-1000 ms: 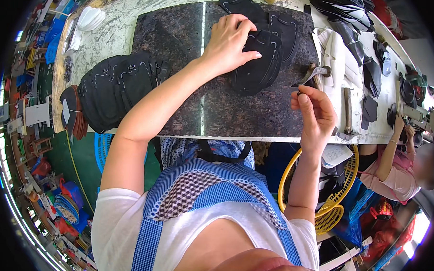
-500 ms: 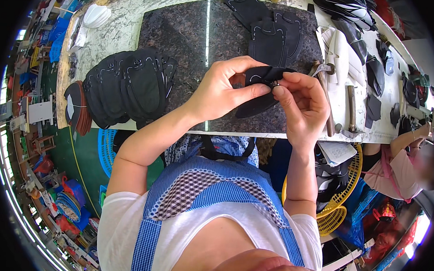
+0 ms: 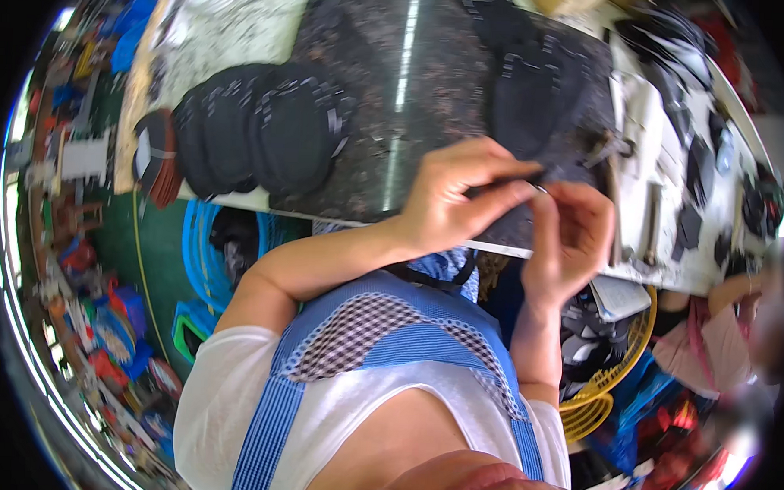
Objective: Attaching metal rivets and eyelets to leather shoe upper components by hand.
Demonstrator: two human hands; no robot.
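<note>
My left hand [image 3: 467,196] pinches the edge of a black, shoe-upper-like piece [image 3: 545,175] between thumb and fingers. My right hand [image 3: 574,230] meets it there, its thumb and curled fingers closed at the same edge. A small shiny bit shows between the fingertips, too blurred to name. Most of the held piece is hidden by the hands or lost against the dark speckled slab [image 3: 371,97] beneath. Beyond my hands lie more black pieces [image 3: 531,99] with pale stitch marks. To the left, overlapping black pieces [image 3: 297,134] form a row.
Bundled brown-edged pieces [image 3: 159,163] sit at the table's left end. A hammer [image 3: 618,149] and another tool [image 3: 651,241] lie right of the slab, near pale and black parts. Below are a blue basket [image 3: 200,256] and a yellow basket [image 3: 635,344]. Another person [image 3: 699,346] is at far right.
The view has shifted and blurred, so the table appears higher and tilted. Both hands are lower, nearer the table's front edge. The held black piece shows much less than before.
</note>
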